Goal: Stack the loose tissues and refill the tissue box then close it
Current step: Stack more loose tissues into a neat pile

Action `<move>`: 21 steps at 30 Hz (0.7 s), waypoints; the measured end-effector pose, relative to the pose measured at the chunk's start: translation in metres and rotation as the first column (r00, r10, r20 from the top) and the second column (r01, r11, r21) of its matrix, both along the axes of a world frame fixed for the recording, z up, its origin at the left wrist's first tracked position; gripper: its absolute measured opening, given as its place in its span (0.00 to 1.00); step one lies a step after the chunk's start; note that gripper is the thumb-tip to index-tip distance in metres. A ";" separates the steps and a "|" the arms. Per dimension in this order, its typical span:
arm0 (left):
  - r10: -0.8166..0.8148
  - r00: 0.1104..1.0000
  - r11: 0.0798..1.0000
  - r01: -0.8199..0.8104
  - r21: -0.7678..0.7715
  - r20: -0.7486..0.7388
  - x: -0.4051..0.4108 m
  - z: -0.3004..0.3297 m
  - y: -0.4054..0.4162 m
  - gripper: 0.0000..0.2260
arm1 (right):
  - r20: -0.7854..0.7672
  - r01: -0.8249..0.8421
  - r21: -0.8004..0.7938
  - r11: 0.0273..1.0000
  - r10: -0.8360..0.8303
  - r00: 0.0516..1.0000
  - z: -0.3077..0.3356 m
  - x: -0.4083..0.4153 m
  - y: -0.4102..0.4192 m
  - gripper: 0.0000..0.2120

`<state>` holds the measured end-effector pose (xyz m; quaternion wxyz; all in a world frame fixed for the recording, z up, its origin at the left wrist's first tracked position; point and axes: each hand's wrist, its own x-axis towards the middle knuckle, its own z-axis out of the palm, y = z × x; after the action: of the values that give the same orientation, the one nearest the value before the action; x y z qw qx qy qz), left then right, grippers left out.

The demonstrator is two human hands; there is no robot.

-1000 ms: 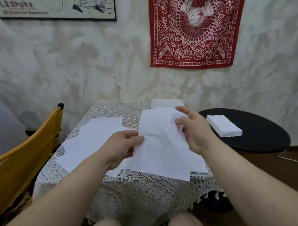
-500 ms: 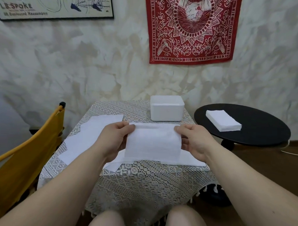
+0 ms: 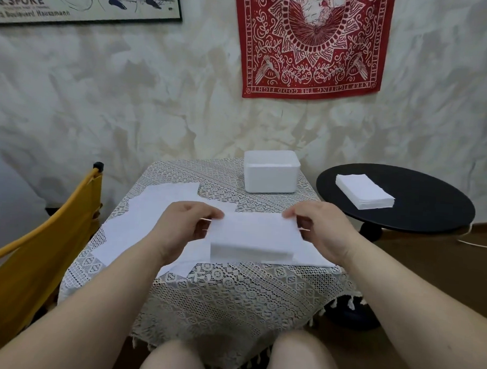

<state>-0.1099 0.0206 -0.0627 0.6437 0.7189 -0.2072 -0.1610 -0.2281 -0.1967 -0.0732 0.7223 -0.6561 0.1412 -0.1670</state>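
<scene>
your left hand [image 3: 183, 227] pinches the left edge of a folded tissue [image 3: 252, 235], and your right hand [image 3: 322, 229] pinches its right edge, fingers curled on the paper. you hold it just above the lace-covered table [image 3: 232, 290], over the loose tissues [image 3: 151, 219] spread flat across the cloth. the white tissue box [image 3: 270, 171] sits at the far edge of the table, near the wall. off to your right, a neat stack of tissues [image 3: 365, 191] rests on the round black side table [image 3: 431, 203].
</scene>
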 end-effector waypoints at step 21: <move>-0.003 0.760 0.912 -0.265 0.314 0.650 0.006 -0.001 -0.074 0.02 | 0.091 0.269 -0.830 0.489 -0.358 0.929 0.020 -0.008 -0.042 0.04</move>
<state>-0.1036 -0.0533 -0.0633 0.3893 0.8558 -0.3252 0.1012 -0.2365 -0.2384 -0.0534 0.2756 -0.8881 0.1964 -0.3111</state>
